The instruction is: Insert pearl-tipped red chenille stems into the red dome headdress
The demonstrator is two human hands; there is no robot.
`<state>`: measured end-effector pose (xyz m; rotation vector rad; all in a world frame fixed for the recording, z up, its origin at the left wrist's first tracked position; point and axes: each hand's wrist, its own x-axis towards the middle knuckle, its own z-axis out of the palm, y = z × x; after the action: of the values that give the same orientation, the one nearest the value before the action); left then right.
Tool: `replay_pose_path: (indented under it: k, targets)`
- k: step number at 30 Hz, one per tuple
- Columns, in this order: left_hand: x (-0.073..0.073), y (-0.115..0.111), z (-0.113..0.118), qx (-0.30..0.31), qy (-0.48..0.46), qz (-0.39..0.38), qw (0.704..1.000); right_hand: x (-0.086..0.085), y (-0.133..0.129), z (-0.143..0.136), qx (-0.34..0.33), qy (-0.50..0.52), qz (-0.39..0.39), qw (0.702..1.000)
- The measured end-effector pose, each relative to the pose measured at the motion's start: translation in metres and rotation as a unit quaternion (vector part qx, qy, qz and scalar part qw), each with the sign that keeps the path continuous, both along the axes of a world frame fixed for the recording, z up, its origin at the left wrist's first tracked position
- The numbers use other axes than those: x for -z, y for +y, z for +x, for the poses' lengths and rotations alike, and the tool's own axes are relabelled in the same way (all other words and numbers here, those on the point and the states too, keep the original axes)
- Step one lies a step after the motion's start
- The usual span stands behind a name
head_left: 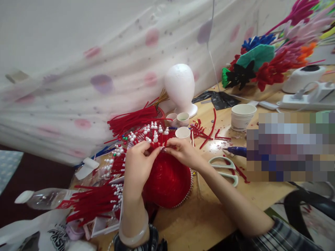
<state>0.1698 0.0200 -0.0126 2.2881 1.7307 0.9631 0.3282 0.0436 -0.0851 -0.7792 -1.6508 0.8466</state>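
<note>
A round red piece (170,177) with a beaded edge lies on the wooden table, below my two hands. Above its far rim stand red stems topped with white pearl beads (155,134). My left hand (140,160) pinches at the base of these stems, thumb and fingers together. From the right, my right hand (180,150) meets it with fingertips closed at the same spot. The fingertips of both hands nearly touch; what exactly is between them is too small to tell.
Behind stand a white foam head (180,87) and paper cups (243,116). Scissors (225,170) lie right of my right forearm. Bundles of red stems (91,204) and a plastic bottle (47,198) are at the left. A power strip (306,101) and colourful flowers (272,59) are at the right.
</note>
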Motion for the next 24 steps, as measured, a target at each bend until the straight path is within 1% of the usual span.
replay_pose_path:
  k: [3,5,8,11,13,15,19,21,24]
  targets:
    - [-0.001,-0.001,0.001,0.001,-0.002,-0.001,1.000,0.002,0.001,-0.002,-0.006,0.005,0.008,1.000]
    - [-0.002,-0.002,0.002,0.014,-0.001,-0.001,1.000,0.002,0.001,-0.003,-0.007,0.004,0.011,1.000]
    - [-0.003,-0.002,0.003,0.033,0.007,0.008,0.999,0.003,0.001,-0.002,-0.008,0.011,-0.008,1.000]
    - [-0.001,-0.002,0.003,0.033,0.008,0.016,0.999,0.004,-0.004,0.003,-0.017,0.010,-0.020,1.000]
    - [0.000,-0.002,0.003,0.026,0.008,0.008,1.000,0.006,-0.012,0.007,0.003,-0.005,-0.003,1.000]
    - [0.000,-0.002,0.004,0.021,0.005,-0.006,1.000,0.009,-0.023,0.009,0.040,-0.011,0.031,0.999]
    - [-0.001,-0.002,0.006,0.033,0.009,-0.013,0.999,0.020,-0.048,0.004,0.111,-0.003,0.075,0.991]
    - [-0.002,-0.002,0.007,0.033,0.019,-0.006,0.999,0.024,-0.057,-0.001,0.124,-0.024,0.084,0.988]
    - [-0.003,-0.003,0.007,0.027,0.023,-0.006,0.999,0.028,-0.062,-0.005,0.132,-0.063,0.114,0.983]
